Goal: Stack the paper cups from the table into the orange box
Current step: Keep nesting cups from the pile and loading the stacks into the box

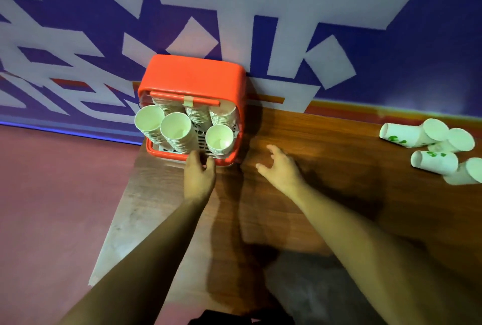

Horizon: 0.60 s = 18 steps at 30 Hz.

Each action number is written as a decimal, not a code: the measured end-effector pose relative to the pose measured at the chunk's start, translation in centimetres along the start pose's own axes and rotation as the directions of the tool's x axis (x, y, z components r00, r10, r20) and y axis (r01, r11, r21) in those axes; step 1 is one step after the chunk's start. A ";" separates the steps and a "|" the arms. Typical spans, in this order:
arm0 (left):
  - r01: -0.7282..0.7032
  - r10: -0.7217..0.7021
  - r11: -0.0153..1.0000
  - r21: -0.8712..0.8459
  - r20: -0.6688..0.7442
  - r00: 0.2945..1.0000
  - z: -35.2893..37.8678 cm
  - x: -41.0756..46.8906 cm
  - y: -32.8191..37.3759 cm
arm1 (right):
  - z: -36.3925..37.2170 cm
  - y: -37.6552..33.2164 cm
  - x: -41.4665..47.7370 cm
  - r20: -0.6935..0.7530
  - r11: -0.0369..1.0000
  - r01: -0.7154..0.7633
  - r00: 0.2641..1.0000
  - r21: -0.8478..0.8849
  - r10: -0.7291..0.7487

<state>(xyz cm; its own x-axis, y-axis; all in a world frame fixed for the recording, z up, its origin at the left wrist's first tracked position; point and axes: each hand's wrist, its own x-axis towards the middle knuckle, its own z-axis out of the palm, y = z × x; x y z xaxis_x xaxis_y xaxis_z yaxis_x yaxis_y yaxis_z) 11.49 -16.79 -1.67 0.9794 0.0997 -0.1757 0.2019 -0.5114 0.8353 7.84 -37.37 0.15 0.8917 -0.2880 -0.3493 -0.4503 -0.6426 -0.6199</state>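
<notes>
The orange box [193, 74] stands at the table's far left corner, its lid raised against the wall. Several tall stacks of white paper cups [175, 129] stand inside it. My left hand [199, 172] is at the box's near rim, fingers touching the edge just below the stack at the front right [219, 140]. My right hand [280, 165] hovers over the table right of the box, fingers spread and holding nothing. Several loose paper cups [434, 161] with green print lie on their sides at the far right of the table.
The wooden table [326, 168] runs from the box to the right edge of view. A blue and white patterned wall [260, 11] rises directly behind it. Reddish floor [52, 194] lies to the left, beyond the table's left edge.
</notes>
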 end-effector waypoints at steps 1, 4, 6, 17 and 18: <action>0.003 -0.004 1.000 0.028 0.029 1.000 0.6 -0.9 0.5 | -1.4 1.9 -0.8 -0.001 1.000 -0.015 1.000 -0.024 0.015; 0.008 -0.019 0.996 0.088 0.119 0.993 3.2 -2.7 2.3 | -5.9 7.5 -2.8 -0.011 0.993 -0.087 0.996 -0.082 0.086; -0.040 0.018 0.991 0.126 0.172 0.985 6.0 -4.1 4.5 | -9.4 11.1 -4.0 -0.032 0.987 -0.133 0.991 -0.096 0.130; -0.528 0.366 0.833 0.164 0.553 0.749 27.4 -11.3 22.0 | -30.5 28.2 -6.8 -0.365 0.969 -0.149 0.929 -0.198 0.068; -0.570 0.383 0.805 0.162 0.592 0.709 29.0 -11.6 23.2 | -31.9 29.7 -6.7 -0.383 0.970 -0.168 0.920 -0.178 0.089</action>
<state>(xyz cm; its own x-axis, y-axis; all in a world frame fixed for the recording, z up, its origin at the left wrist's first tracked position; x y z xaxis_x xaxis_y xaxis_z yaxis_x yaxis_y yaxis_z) 4.64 -54.59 4.62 0.7682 -0.6302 -0.1124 -0.3969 -0.6067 0.6887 -10.05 -77.15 6.56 0.7976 -0.5935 -0.1073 -0.5779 -0.7011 -0.4176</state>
